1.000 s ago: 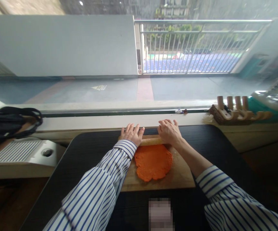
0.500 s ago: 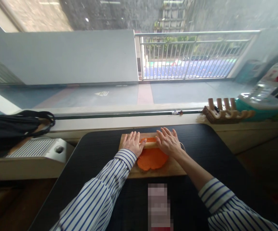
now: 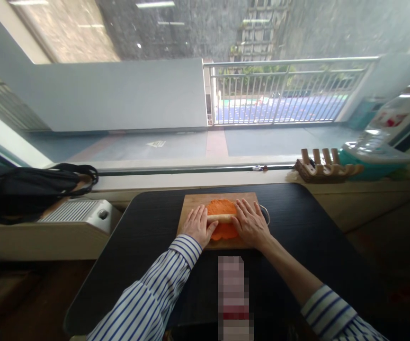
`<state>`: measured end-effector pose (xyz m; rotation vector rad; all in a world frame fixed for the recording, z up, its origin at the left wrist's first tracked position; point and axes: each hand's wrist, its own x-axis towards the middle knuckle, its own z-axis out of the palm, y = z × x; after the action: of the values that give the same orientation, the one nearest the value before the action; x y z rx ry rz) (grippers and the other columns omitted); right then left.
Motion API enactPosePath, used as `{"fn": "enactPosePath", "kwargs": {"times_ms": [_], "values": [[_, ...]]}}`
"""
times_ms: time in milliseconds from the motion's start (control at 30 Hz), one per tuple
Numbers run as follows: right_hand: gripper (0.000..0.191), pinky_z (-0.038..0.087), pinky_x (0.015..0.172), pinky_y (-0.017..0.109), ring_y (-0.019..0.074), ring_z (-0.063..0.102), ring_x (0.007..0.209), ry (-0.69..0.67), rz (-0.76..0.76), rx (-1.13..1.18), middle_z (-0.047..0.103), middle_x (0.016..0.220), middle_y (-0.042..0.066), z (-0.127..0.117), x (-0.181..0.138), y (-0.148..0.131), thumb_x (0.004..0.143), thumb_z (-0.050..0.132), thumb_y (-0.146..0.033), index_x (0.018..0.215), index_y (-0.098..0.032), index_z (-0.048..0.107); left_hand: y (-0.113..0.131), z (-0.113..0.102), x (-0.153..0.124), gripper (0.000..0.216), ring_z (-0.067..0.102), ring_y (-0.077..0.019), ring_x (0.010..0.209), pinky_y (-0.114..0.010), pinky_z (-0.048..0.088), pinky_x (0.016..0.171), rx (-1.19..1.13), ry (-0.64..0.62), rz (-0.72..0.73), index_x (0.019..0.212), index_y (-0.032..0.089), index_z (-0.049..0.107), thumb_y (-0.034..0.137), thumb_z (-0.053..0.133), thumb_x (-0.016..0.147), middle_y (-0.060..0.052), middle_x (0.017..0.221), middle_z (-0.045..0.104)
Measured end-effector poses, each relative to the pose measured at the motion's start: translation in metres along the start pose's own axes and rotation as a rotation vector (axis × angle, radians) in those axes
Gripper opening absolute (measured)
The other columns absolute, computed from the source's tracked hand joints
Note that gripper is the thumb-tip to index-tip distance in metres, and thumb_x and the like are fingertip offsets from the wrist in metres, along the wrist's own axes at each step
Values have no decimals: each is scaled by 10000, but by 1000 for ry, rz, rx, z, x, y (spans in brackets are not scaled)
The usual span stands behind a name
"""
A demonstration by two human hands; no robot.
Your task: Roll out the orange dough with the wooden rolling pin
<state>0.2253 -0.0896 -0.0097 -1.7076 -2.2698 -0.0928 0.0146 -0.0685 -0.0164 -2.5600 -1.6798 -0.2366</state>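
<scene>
rolling pin (image 3: 222, 218) on the cutting board (image 3: 192, 202), ends hidden under left hand (image 3: 197, 226) and right hand (image 3: 250, 224), pixelated patch (image 3: 232, 289) below the board, unreadable, black bag (image 3: 31, 189) left of the board, cut off

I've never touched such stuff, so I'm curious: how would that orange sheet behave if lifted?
The orange sheet would probably droop, since it looks thin beneath the rolling pin. Its uneven edge suggests something soft and dough-like, so it may stretch or tear. Lying flat on the wooden board, it might also cling a little.
</scene>
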Motion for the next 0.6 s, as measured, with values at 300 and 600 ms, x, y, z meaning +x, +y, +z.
{"fn": "enactPosePath", "kwargs": {"times_ms": [300,600], "values": [[524,139,1152,448,224,258,1387,19,-58,24,371,1463,96,-3,-30,-4,975,279,-400,1390,-109,413,5,-2,-33,721,401,-310,1311,-471,326,1087,-9,68,72,1328,-6,453,548,230,924,-227,1392,441],[524,205,1140,471,243,253,1387,46,-125,7,325,1479,109,-4,-74,-12,958,346,-345,1425,-108,351,14,-5,-77,743,367,-322,1330,-471,336,1081,49,140,174,1343,3,444,583,278,908,-216,1417,399]]}}
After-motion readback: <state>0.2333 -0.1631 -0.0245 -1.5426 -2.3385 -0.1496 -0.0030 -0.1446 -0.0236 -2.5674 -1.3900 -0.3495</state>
